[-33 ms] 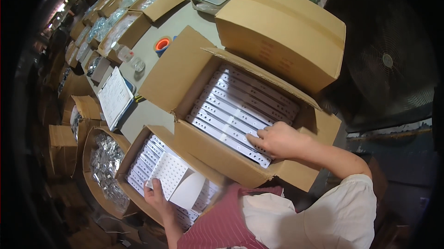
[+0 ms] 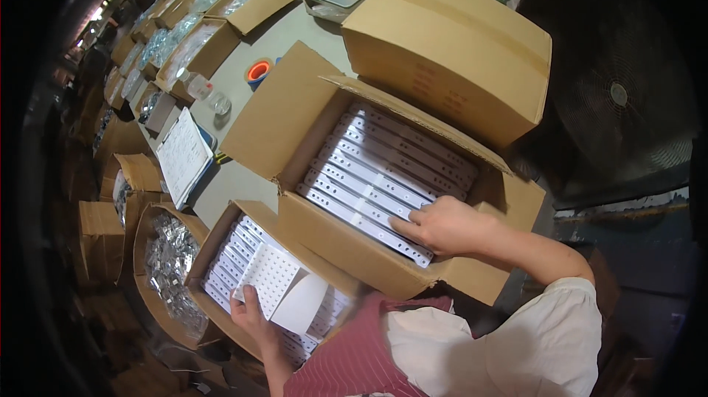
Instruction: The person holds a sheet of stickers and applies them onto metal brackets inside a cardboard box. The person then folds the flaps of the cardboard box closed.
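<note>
Your left hand [image 2: 254, 317] pinches a dotted white sheet [image 2: 271, 275]; your right hand [image 2: 451, 226] touches perforated strips [image 2: 387, 181].
The sheet is between the smaller carton's [image 2: 221, 316] long edges; by the larger carton's [image 2: 339, 251] right edge, I cannot tell whether your right hand grips. A clipboard [image 2: 183, 155] overlaps the tabletop's [image 2: 234, 189] left edge.

We've got our right hand [image 2: 453, 226] touching white perforated strips [image 2: 369, 175] inside the open carton [image 2: 332, 253]. Left hand [image 2: 252, 313] grips a white dotted sheet [image 2: 271, 273] over a smaller box [image 2: 219, 317], more strips inside. Closed carton [image 2: 450, 43] just behind; clipboard [image 2: 183, 157] on the table [image 2: 228, 194], left.
</note>
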Tool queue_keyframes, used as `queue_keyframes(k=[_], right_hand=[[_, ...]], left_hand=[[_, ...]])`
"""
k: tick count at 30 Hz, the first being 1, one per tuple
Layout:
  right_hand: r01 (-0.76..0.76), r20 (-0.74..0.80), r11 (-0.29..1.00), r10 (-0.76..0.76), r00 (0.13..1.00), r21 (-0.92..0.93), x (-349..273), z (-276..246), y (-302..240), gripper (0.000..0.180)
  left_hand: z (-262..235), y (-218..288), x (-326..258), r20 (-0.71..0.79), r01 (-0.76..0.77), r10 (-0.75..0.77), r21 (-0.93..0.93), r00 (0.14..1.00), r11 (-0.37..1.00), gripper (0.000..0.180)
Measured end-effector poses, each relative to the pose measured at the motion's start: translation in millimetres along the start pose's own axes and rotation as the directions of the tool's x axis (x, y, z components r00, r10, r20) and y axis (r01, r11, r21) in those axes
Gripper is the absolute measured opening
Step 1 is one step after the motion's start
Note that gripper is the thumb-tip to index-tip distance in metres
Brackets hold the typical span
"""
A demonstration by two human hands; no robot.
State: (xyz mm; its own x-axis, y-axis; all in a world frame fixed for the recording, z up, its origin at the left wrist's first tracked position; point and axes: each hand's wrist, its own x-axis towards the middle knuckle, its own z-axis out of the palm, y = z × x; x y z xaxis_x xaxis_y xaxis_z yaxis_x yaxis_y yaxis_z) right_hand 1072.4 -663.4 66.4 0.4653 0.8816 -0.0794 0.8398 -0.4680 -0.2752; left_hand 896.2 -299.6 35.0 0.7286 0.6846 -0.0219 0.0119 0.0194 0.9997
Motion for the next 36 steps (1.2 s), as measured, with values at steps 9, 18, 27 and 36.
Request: queue_keyframes(k=[9, 18, 27, 36], right_hand=[[-0.003, 0.016, 0.990, 0.001, 1.000, 0.143, 16.0, 10.7, 19.7, 0.032], [-0.793, -0.358, 0.541, 0.708, 0.609, -0.279, 12.6, 56.7, 35.6, 0.045], [-0.749, 0.036, 0.658, 0.753, 0.657, -0.078, 12.2, 0.7, 55.3, 0.074], [-0.610, 0.052, 0.789, 0.608, 0.793, 0.074, 4.8, -3.4, 71.2, 0.045]], left_hand=[[6.1, 6.4, -2.4, -0.007, -0.028, 0.027, -0.040, 1.000, 0.999, 0.030], [2.2, 25.9, -2.2, -0.176, -0.112, 0.106, -0.026, 0.979, 0.993, 0.036], [-8.3, 48.8, -12.2, -0.052, -0.061, 0.049, -0.258, 0.997, 0.964, 0.034], [-26.5, 53.4, -14.1, -0.063, -0.078, 0.056, -0.436, 0.996, 0.897, 0.030]])
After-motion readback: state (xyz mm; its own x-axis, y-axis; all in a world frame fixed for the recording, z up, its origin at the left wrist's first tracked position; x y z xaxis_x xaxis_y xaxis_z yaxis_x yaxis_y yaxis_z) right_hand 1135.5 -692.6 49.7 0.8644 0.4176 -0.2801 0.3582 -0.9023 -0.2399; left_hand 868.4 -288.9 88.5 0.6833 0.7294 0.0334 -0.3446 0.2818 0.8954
